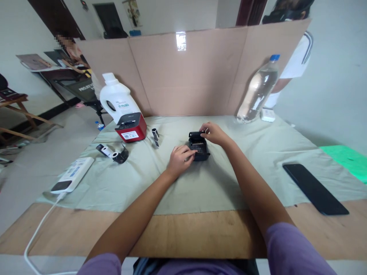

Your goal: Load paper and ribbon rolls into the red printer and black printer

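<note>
Black device point(198, 146) sits on the green cloth point(218, 179), mid-table, right of the red printer point(131, 127), lid hinged up. Risk, prob.: it skids on loose cloth or the lid snaps down on fingertips if grip slips. Left hand point(180, 160): fingers curled, tips pressed on its front edge. Right hand point(213, 133): pinching lid's top edge.

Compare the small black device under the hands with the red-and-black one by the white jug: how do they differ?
The black device is all black and smaller; the red device has a red body, a black top and a white label. The black one has its lid raised, with the left hand and right hand on it; the red one sits closed and untouched beside the white jug. Both rest on the green cloth.
</note>
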Demonstrator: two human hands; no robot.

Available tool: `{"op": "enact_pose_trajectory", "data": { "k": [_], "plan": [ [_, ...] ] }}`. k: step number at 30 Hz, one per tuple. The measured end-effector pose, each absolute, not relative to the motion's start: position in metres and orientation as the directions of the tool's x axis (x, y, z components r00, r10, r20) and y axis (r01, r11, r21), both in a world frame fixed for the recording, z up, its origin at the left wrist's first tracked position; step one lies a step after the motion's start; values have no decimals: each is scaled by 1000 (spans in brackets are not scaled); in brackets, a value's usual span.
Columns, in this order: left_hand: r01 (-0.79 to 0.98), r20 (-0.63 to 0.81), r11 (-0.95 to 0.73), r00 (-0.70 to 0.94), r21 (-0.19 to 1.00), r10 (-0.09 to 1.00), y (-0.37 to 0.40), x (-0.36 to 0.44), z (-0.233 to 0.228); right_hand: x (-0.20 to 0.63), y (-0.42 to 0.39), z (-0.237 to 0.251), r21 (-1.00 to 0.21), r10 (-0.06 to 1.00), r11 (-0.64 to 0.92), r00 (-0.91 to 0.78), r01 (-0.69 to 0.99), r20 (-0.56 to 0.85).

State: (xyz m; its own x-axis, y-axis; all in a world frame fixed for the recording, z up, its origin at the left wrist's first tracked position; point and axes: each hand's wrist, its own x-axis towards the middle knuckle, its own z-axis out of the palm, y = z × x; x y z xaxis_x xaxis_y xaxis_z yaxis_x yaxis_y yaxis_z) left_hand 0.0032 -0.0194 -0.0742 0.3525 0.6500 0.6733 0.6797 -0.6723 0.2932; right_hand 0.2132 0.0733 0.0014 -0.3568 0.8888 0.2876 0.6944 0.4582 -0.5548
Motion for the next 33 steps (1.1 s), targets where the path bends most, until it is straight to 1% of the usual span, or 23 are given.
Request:
{"op": "enact_pose_trajectory", "data": {
  "k": [4,9,12,14,17,19,20,23,26,30,33],
  "plan": [
    [687,670,-653,326,317,667,-20,2,-74,212,72,1,-533,880,475,-377,700,288],
    [668,670,-677,352,310,654,-20,2,-75,210,72,-2,-555,883,465,-320,689,343],
    [661,671,-686,363,304,647,-20,2,-76,211,72,-1,-566,890,452,-307,689,337],
    [668,665,-675,353,313,658,-20,1,-76,213,71,1,-558,887,462,-364,689,284],
    [669,660,-664,337,334,672,-20,2,-75,218,70,4,-527,857,486,-499,697,130],
    [656,672,-673,331,341,663,-20,2,-75,219,70,4,-518,851,475,-522,711,63],
    [649,679,-680,331,341,656,-20,2,-74,219,69,4,-522,860,458,-507,720,56],
    [637,684,-691,336,342,648,-20,3,-74,218,69,2,-555,919,349,-392,755,44],
    [634,676,-691,340,348,653,-20,2,-76,217,70,-3,-616,962,180,-269,767,-53],
    [632,675,-690,339,353,655,-19,2,-77,219,74,-10,-677,947,-22,-202,735,-249],
    [641,655,-645,280,417,702,-15,2,-76,221,76,-11,-677,929,-113,-165,727,-332]
  ]
}}
